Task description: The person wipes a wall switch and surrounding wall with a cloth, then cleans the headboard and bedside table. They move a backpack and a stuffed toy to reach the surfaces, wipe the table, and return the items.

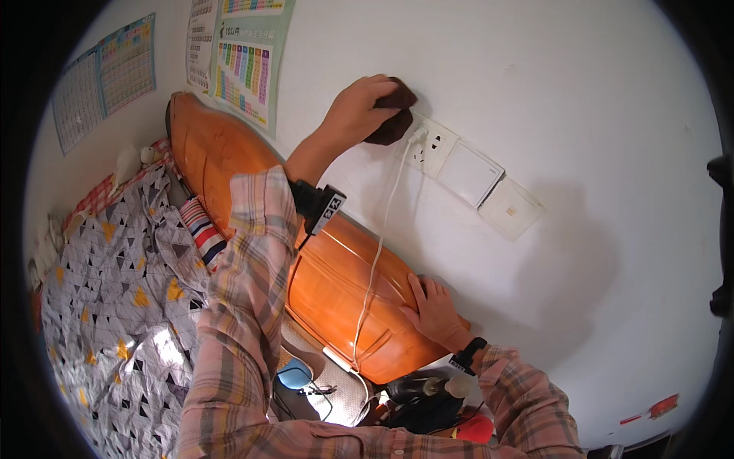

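In my left hand (358, 109) is a dark brown cloth (393, 123), pressed against the white wall (493, 109) at the upper left end of a row of plates. Right beside the cloth is a wall socket (430, 148) with a white plug (418, 135) in it. A white rocker switch (470, 174) and a further wall plate (512, 207) follow towards the lower right. My right hand (433, 310) rests on the top edge of an orange wooden headboard (344, 275), fingers spread, holding nothing.
The plug's white cable (375, 258) hangs across the headboard to a bedside surface (338, 396) with a blue round object (295, 373) and dark bottles (410, 390). A patterned quilt (132, 287) covers the bed at left, by a striped pillow (203, 229). Charts (243, 74) hang on the wall.
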{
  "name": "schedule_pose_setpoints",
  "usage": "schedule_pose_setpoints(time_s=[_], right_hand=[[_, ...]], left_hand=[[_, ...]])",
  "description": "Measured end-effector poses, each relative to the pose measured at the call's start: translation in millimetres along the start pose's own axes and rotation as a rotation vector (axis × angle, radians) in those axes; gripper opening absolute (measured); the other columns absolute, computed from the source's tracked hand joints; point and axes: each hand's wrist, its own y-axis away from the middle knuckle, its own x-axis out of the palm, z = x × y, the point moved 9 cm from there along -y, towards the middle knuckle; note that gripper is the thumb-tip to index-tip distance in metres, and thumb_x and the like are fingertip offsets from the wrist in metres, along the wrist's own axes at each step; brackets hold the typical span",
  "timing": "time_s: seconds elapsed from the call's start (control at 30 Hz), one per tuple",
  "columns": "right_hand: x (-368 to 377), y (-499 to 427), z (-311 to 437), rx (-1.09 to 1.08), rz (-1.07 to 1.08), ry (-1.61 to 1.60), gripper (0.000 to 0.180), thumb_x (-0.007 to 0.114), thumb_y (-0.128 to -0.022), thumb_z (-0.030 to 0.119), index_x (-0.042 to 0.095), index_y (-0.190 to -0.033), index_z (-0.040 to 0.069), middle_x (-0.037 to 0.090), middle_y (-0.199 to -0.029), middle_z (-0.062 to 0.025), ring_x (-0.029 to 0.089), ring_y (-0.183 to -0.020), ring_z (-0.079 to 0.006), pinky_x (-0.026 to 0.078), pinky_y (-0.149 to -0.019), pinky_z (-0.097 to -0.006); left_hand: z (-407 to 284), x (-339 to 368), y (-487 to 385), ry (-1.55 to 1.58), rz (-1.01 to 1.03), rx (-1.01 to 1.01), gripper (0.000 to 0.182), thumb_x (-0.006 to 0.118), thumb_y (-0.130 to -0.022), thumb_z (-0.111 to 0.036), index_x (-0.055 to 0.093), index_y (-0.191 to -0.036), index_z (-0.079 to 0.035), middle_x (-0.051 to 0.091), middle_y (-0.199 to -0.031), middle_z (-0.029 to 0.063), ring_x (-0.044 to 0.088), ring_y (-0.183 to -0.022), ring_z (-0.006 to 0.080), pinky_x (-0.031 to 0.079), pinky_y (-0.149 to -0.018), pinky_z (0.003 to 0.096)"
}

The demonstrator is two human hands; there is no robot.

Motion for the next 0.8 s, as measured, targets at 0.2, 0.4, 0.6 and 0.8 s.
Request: schedule_pose_setpoints(time_s=[0.2,0.4,0.6,0.8], right_hand=[[0,1,-1,0.015,-0.001,-0.007,0.071,0.063,-0.090,0.037,0.037,-0.146,0.002,0.051,-0.122,-0.0221,0.052,-0.106,-0.0384,0.041,-0.092,-0.0468],[-2,1,1,-0.003,-0.005,-0.017,0.072,0.062,-0.090,0.035,0.034,-0.146,0.001,0.050,-0.122,-0.0227,0.051,-0.106,-0.0391,0.040,-0.092,-0.0474],[4,2,0,0.009,0.035,-0.002,0.073,0.061,-0.090,0.038,0.033,-0.147,0.001,0.049,-0.123,-0.0224,0.050,-0.107,-0.0378,0.040,-0.092,-0.0472],[5,3,-4,0.022,0.027,0.007,0.074,0.062,-0.089,0.038,0.033,-0.148,0.003,0.050,-0.122,-0.0217,0.051,-0.106,-0.0377,0.041,-0.092,-0.0476]], left_hand=[[-59,41,-12,-0.463,0.255,0.368,0.023,0.066,-0.077,0.000,0.071,-0.097,-0.010,0.065,-0.105,-0.0020,0.057,-0.101,0.0232,0.054,-0.080,0.0356],[-73,58,-9,-0.733,0.365,0.537,0.020,0.065,-0.078,-0.001,0.071,-0.093,-0.012,0.066,-0.104,-0.0029,0.059,-0.103,0.0207,0.056,-0.075,0.0324],[-75,67,-12,-0.817,0.464,0.556,0.020,0.064,-0.079,-0.001,0.071,-0.095,-0.011,0.067,-0.102,-0.0030,0.060,-0.101,0.0199,0.056,-0.078,0.0328],[-66,54,-18,-0.693,0.442,0.438,0.018,0.060,-0.082,-0.001,0.069,-0.096,-0.008,0.067,-0.101,-0.0017,0.059,-0.098,0.0216,0.054,-0.080,0.0347]])
